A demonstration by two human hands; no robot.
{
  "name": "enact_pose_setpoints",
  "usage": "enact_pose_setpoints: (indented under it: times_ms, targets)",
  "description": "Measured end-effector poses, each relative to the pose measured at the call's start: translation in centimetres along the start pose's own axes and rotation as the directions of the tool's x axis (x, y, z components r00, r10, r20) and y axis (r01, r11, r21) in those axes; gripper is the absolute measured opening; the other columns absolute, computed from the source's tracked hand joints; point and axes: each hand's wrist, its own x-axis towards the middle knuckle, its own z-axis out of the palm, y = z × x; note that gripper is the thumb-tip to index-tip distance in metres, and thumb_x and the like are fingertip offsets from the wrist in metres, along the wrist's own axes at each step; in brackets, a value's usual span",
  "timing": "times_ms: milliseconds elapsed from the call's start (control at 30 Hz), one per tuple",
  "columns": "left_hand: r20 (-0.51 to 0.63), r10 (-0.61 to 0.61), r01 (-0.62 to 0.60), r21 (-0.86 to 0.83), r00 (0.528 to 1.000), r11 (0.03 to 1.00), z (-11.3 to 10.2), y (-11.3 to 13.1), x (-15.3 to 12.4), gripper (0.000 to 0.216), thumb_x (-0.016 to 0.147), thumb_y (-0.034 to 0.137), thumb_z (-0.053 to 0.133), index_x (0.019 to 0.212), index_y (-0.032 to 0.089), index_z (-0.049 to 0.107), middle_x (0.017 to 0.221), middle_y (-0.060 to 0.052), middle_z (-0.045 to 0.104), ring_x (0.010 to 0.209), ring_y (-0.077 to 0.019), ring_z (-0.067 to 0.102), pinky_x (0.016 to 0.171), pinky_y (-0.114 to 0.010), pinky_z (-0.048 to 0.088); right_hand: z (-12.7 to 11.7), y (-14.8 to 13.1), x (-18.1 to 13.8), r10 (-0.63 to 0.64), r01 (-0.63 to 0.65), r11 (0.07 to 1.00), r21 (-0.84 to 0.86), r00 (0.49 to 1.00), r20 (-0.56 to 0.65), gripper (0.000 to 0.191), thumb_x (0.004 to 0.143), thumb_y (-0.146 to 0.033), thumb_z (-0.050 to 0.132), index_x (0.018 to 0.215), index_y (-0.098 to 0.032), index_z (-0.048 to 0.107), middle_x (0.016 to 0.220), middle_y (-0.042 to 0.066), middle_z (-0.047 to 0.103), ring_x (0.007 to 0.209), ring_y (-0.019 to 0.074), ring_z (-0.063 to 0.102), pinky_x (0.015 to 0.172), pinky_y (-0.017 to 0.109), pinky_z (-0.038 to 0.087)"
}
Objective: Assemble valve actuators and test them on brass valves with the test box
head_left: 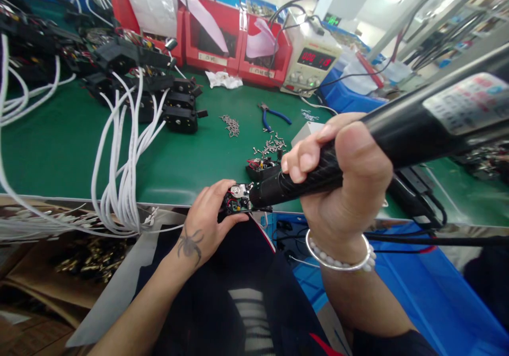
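Observation:
My left hand (210,210) pinches a small black electronic housing (237,198), open on top, with wires and a silvery round part showing inside. A white cable runs off from under that hand to the left. My right hand (338,170) is wrapped around a thick black electric screwdriver (421,117), which slants down from the upper right. Its nose meets or nearly meets the right side of the housing; the bit itself cannot be made out. Just behind the nose, a second open housing (261,168) sits on the green bench. Small screws (274,145) lie in a loose pile beyond it.
Blue-handled cutters (274,116) and another screw pile (230,126) lie on the green bench (191,157). At left are stacked black housings (181,106) with white cables (123,170). Red bins (214,37) and a power supply (312,59) stand behind; a blue crate (437,297) is lower right.

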Motion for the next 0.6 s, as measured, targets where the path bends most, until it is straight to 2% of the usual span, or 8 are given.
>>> enact_pose_setpoints:
  times_ms: [200, 367, 533, 600]
  targets:
    - [-0.006, -0.003, 0.003, -0.008, 1.000, 1.000, 0.2, -0.2, -0.1, 0.056, 0.092, 0.053, 0.065, 0.134, 0.018, 0.053, 0.124, -0.015, 0.071, 0.111, -0.0298, 0.069, 0.096, -0.042, 0.057, 0.1, 0.3, 0.1, 0.028, -0.035, 0.989, 0.146, 0.998, 0.051, 0.035, 0.088, -0.037, 0.081, 0.075, -0.020, 0.053, 0.060, -0.005, 0.051, 0.050, 0.0097, 0.050, 0.051, 0.024, 0.046]
    - [-0.018, -0.016, 0.016, -0.029, 1.000, 0.999, 0.4, -0.1, -0.3, 0.057, 0.092, 0.052, 0.066, 0.133, 0.015, 0.055, 0.124, -0.016, 0.071, 0.110, -0.0300, 0.068, 0.096, -0.043, 0.056, 0.4, 0.5, 0.0, 0.035, -0.054, 0.971, 0.231, 0.996, 0.085, 0.030, 0.090, -0.028, 0.080, 0.075, -0.018, 0.055, 0.062, -0.004, 0.053, 0.050, 0.0094, 0.050, 0.052, 0.024, 0.043]
    - [-0.016, -0.056, 0.054, -0.082, 0.998, 0.995, 0.4, -0.1, -0.3, 0.056, 0.090, 0.051, 0.070, 0.132, 0.017, 0.057, 0.125, -0.015, 0.071, 0.112, -0.0303, 0.067, 0.099, -0.044, 0.055, 0.8, 0.9, -0.2, 0.027, -0.035, 0.993, 0.108, 0.997, 0.077, 0.041, 0.088, -0.042, 0.082, 0.074, -0.021, 0.050, 0.060, -0.006, 0.048, 0.046, 0.0095, 0.046, 0.050, 0.025, 0.040]
    - [-0.007, -0.080, 0.078, -0.111, 0.997, 0.991, 0.3, -0.2, -0.3, 0.054, 0.090, 0.050, 0.071, 0.132, 0.018, 0.058, 0.126, -0.015, 0.071, 0.114, -0.0306, 0.067, 0.100, -0.045, 0.054, 1.0, 1.1, -0.2, 0.036, -0.043, 0.995, 0.088, 0.996, 0.077, 0.039, 0.089, -0.042, 0.080, 0.076, -0.021, 0.050, 0.060, -0.006, 0.048, 0.047, 0.0099, 0.046, 0.051, 0.025, 0.041]
